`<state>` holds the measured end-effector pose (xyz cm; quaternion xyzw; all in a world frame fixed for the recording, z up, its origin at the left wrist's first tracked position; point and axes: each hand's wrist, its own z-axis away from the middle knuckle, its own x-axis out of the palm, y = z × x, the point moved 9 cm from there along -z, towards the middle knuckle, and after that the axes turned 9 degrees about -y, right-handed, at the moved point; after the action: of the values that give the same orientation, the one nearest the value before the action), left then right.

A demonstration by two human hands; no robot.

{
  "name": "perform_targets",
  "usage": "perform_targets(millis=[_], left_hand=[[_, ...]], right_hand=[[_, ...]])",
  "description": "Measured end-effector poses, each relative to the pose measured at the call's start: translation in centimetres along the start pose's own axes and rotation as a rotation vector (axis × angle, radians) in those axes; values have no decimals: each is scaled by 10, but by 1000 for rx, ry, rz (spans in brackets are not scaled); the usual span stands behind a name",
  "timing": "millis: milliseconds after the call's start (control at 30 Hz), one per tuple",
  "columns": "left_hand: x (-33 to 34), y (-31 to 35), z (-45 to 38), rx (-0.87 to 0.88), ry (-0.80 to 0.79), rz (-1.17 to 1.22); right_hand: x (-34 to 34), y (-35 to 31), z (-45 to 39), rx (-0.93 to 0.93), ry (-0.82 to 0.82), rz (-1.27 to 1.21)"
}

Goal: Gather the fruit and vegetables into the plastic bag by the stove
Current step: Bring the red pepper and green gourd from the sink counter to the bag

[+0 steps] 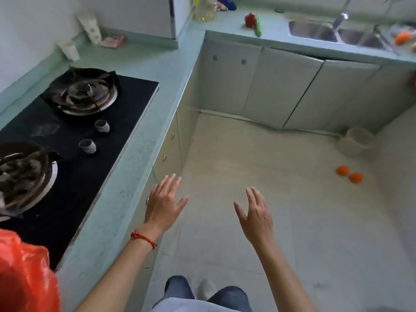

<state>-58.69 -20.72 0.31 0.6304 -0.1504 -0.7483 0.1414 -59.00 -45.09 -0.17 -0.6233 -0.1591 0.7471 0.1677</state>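
Note:
A red-orange plastic bag sits at the lower left on the counter, beside the black gas stove. Two oranges lie on the floor at the right. On the far counter a red pepper and a green cucumber lie together. An orange carrot shows at the right edge near the sink. My left hand and my right hand hover over the floor, fingers spread, holding nothing.
A double steel sink with a tap is at the back right. A pale bucket stands on the floor in the corner. An oil bottle and packets stand on the counter. Cabinet doors line the walls.

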Motion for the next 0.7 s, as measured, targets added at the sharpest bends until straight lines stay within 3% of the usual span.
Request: perform_targets(millis=[333, 700], left_hand=[[7, 35, -75, 126, -49, -42], [9, 81, -227, 92, -51, -63]], right_hand=[[-19, 31, -40, 78, 71, 14], [-67, 71, -195, 78, 86, 8]])
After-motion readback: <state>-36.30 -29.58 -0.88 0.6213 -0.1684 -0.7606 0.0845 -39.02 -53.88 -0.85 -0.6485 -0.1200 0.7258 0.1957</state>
